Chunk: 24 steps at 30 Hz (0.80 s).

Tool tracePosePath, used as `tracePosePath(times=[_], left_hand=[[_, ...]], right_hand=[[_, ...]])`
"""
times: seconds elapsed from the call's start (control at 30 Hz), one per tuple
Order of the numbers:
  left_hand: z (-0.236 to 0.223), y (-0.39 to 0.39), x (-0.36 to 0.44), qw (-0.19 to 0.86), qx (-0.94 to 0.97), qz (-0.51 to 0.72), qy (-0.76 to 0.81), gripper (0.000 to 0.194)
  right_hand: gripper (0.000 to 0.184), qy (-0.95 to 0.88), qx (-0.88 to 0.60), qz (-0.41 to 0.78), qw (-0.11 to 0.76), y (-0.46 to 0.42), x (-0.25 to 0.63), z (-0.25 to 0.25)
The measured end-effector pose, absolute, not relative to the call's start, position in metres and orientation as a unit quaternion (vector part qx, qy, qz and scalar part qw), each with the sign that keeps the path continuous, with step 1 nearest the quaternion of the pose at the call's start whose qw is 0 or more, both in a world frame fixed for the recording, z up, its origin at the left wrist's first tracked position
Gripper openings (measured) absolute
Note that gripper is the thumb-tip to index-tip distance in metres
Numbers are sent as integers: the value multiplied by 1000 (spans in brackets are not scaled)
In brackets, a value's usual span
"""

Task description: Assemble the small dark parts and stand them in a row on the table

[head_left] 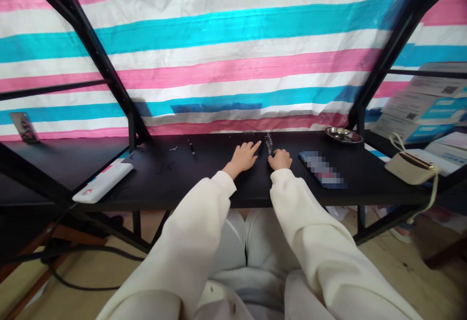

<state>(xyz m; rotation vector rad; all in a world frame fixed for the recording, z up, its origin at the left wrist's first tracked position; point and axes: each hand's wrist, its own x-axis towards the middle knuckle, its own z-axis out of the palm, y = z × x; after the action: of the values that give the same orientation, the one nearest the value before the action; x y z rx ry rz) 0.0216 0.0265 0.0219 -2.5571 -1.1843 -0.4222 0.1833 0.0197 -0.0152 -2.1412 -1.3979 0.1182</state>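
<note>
My left hand point(243, 158) rests over the black table point(164, 184), its fingers stretched and the index finger pointing forward and right. Just to its right, my right hand point(280, 159) is curled, knuckles up; whatever it may hold is hidden beneath the fingers. A narrow, shiny grey piece point(269, 142), perhaps clear plastic or metal, lies between the hands, its near end close to my right thumb. Behind my left hand sits a row of small dark bits point(248, 133), too small to name. A short black cylinder point(192, 148) stands apart on the left.
A blurred-out phone point(323, 169) lies right of my hands, with a round metal dish point(344, 136) behind it. On the left are a white oblong device point(104, 183) and white scraps point(173, 148). A beige pouch point(410, 167) and stacked boxes point(419, 103) stand far right. Black frame bars point(97, 62) flank the table.
</note>
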Motion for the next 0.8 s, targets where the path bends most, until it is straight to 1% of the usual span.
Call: tracePosePath(times=[0.1, 0.17, 0.3, 0.37, 0.43, 0.63, 0.8], left_hand=[[14, 32, 39, 144, -877, -153, -432, 57], [10, 37, 44, 145, -874, -156, -437, 53], [6, 44, 45, 137, -869, -175, -443, 38], [6, 45, 43, 126, -864, -195, -447, 27], [6, 45, 38, 113, -858, -221, -449, 22], [14, 45, 4, 79, -825, -304, -471, 20], [9, 43, -33, 19, -768, -381, -515, 19]], right_hand=[[31, -525, -801, 42, 285, 22, 184, -17], [30, -527, -800, 39, 284, 23, 183, -18], [30, -532, -798, 30, 281, 23, 180, -17], [30, -532, -799, 25, 281, 23, 178, -17], [29, -533, -797, 20, 285, 22, 177, -16], [28, -532, -794, 41, 291, 24, 178, -19], [30, -517, -807, 56, 279, 28, 177, -18]])
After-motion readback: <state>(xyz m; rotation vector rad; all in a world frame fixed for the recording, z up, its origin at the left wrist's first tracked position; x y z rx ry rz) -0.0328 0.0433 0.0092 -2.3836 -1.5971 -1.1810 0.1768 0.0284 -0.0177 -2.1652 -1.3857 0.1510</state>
